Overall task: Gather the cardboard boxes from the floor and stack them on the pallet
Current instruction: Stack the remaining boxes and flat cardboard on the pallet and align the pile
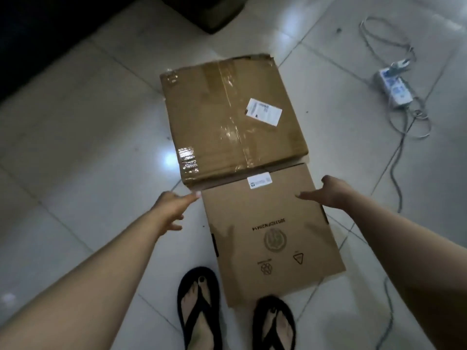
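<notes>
Both hands were out over the floor [88,122] and neither gripped anything. The left hand [174,205] reached with fingers loosely apart, its fingertip right at the far-left corner of the near box [267,233]. The right hand [326,192] hung over that box's right edge, fingers straight, thumb lifted apart. The near box lay flat by the sandals [199,306], edge against the taped box [227,117] beyond. A power strip [394,87] sat far right.
</notes>
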Demonstrator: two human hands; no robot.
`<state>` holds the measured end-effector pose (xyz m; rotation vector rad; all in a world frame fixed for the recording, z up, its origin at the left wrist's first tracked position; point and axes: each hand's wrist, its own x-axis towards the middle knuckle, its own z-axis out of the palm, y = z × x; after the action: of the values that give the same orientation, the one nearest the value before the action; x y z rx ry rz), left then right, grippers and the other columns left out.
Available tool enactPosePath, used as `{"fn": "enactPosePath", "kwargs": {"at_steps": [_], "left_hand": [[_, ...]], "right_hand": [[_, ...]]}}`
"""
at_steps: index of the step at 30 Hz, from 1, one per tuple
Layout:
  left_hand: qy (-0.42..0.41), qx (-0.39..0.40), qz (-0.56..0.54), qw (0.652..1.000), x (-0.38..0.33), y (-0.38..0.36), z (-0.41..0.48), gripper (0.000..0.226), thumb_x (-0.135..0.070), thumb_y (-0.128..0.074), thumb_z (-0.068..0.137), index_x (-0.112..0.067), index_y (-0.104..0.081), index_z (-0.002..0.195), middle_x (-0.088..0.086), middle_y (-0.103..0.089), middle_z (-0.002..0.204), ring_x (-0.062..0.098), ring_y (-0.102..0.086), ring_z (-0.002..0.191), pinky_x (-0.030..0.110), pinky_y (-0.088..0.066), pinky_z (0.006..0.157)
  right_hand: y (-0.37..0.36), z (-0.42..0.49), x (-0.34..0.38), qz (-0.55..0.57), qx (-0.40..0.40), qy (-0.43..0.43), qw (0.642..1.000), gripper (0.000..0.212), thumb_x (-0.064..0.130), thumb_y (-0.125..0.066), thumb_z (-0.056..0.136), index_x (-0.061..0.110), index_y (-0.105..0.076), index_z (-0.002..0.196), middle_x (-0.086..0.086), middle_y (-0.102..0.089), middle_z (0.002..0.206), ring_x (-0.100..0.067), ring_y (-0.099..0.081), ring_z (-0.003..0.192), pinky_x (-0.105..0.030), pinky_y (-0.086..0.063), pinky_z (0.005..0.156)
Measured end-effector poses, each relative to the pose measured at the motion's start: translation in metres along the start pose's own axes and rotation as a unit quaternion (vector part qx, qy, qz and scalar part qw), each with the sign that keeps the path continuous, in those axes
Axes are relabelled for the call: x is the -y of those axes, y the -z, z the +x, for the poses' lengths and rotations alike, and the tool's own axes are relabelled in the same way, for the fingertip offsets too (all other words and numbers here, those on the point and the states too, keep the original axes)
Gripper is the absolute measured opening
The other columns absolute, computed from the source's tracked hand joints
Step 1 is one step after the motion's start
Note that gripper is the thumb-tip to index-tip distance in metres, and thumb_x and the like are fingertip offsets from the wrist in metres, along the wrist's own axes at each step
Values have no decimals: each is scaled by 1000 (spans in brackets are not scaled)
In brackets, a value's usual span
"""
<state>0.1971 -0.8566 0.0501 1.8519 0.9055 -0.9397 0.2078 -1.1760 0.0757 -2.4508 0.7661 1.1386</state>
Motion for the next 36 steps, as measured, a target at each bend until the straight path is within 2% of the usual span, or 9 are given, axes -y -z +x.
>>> {"fn": "enactPosePath", "kwargs": {"at_steps": [6,12,15,18,22,29,31,34,36], "left_hand": [[95,69,-119,986,92,-127,93,102,-47,-73,75,-14,-12,149,5,-36,151,28,-46,130,46,-43,101],[81,42,-154,984,105,-140,95,65,-20,-71,84,-7,-38,138,10,-50,140,28,-52,123,30,-39,85],[66,18,-193,979,93,-111,57,63,-24,-72,83,-13,-41,137,9,-55,136,28,-58,114,32,-47,87],[67,12,-236,969,78,-63,-3,62,-22,-70,84,-16,-41,138,9,-56,134,26,-60,107,34,-50,86],[58,-13,-299,952,60,24,-103,49,-16,-66,87,-20,-47,132,8,-61,126,20,-59,88,25,-44,65],[21,-96,-431,897,60,224,-266,40,-19,-65,89,-32,-46,121,0,-58,116,17,-58,90,46,-45,90],[-9,-147,-463,874,64,287,-305,40,-18,-64,89,-29,-47,124,3,-61,121,23,-61,98,45,-47,93],[-60,-219,-501,835,84,383,-350,38,-10,-64,88,-24,-50,120,8,-62,123,19,-62,89,34,-47,89],[-78,-257,-525,808,101,447,-378,52,-10,-66,87,-24,-45,132,8,-60,122,20,-61,90,31,-45,85]], "right_hand": [[-112,112,-75,146,-4,-103,984,86,46,-77,72,12,-30,135,-15,-51,132,-36,-54,114,-40,-48,81],[-120,117,-93,230,-32,-110,967,77,32,-81,69,12,-40,132,-11,-58,123,-34,-58,108,-46,-51,94],[-90,84,-77,254,-41,-90,962,74,25,-78,71,19,-43,136,-4,-58,113,-32,-61,101,-45,-52,94],[-44,38,-46,267,-48,-61,961,75,18,-76,70,27,-46,139,-6,-61,114,-33,-62,101,-45,-52,93],[25,-51,27,255,-38,12,966,65,10,-71,79,27,-49,138,-6,-63,118,-31,-63,97,-36,-54,84],[104,-228,228,173,-4,218,961,46,-1,-52,88,21,-60,127,-8,-65,107,-23,-60,90,-22,-51,79],[110,-284,296,143,-10,272,951,37,4,-58,86,7,-63,122,-12,-67,108,-26,-61,97,-28,-49,84],[110,-372,395,119,-3,331,936,30,10,-67,82,3,-67,112,-3,-63,75,-19,-57,67,-24,-45,60],[104,-434,454,127,8,368,921,32,7,-70,81,4,-67,113,-6,-63,80,-22,-59,72,-31,-51,69]]}}
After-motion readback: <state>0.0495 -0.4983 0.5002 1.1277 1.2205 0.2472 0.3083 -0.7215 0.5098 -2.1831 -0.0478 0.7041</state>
